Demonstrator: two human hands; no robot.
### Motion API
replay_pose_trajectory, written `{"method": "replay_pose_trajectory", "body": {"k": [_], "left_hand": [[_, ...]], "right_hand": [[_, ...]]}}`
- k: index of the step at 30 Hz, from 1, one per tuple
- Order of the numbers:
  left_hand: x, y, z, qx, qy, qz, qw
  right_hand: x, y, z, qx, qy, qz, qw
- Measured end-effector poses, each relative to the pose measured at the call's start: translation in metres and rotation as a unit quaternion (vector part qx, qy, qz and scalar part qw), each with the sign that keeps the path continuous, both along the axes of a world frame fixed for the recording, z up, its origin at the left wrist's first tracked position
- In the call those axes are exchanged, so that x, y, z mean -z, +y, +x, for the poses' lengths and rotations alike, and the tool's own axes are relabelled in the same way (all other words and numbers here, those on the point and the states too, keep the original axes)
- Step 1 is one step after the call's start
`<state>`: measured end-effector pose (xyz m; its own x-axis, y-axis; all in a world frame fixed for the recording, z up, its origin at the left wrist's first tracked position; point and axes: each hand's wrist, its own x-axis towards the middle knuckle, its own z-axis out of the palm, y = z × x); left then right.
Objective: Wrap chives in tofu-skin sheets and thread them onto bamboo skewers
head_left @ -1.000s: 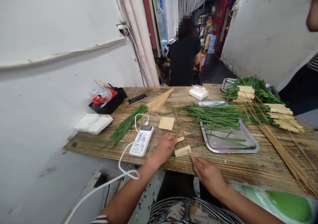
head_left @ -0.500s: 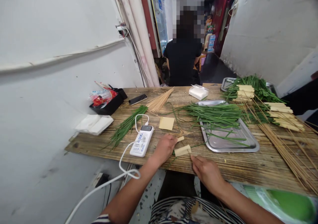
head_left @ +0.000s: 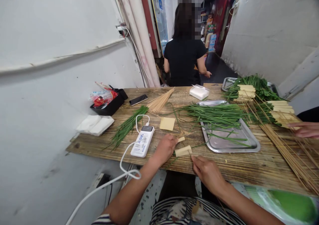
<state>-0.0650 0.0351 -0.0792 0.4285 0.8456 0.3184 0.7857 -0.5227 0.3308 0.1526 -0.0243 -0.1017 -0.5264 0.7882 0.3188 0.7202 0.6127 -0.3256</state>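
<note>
My left hand (head_left: 164, 149) is closed at the near edge of the table, its fingertips at a small pale-yellow tofu-skin roll (head_left: 181, 139). Just below lies a larger tofu-skin roll (head_left: 183, 151) with green chive ends by my left fingers. A thin bamboo skewer (head_left: 191, 153) meets the right end of this larger roll. My right hand (head_left: 206, 171) pinches the skewer's lower part, mostly hidden by the fingers. Behind my left hand lies a flat square tofu-skin sheet (head_left: 166, 124). Chives (head_left: 129, 127) are spread to the left.
A metal tray (head_left: 231, 145) bears chives. Finished-looking skewered rolls (head_left: 280, 108) and loose skewers (head_left: 286, 152) lie right, where another person's hand (head_left: 305, 129) reaches in. A power bank (head_left: 143, 142) with a white cable, a phone (head_left: 138, 99) and a black box (head_left: 108, 108) are left.
Another person's hand has come in at the right edge by the skewered rolls. The person seated ahead has shifted, with the right arm now out sideways. My hands look unmoved.
</note>
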Motion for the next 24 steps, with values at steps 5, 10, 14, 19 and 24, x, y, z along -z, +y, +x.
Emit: {"method": "replay_pose_trajectory", "body": {"k": [5, 10, 14, 19, 24], "left_hand": [[-0.003, -0.001, 0.0, 0.005, -0.013, -0.013, 1.0], [-0.001, 0.002, -0.001, 0.015, -0.03, -0.017, 0.999], [-0.001, 0.004, -0.002, 0.035, -0.055, -0.027, 0.998], [-0.002, 0.004, -0.003, 0.033, -0.054, -0.035, 0.997], [-0.002, 0.004, -0.003, 0.035, -0.065, -0.043, 0.996]], "right_hand": [[-0.001, 0.0, -0.003, 0.013, -0.01, 0.0, 1.0], [-0.002, 0.001, -0.006, 0.02, -0.028, -0.014, 0.999], [-0.005, 0.002, -0.008, 0.026, -0.04, -0.036, 0.998], [-0.008, 0.005, -0.009, 0.028, -0.033, -0.054, 0.998], [-0.008, 0.009, -0.01, 0.02, -0.025, -0.061, 0.998]]}}
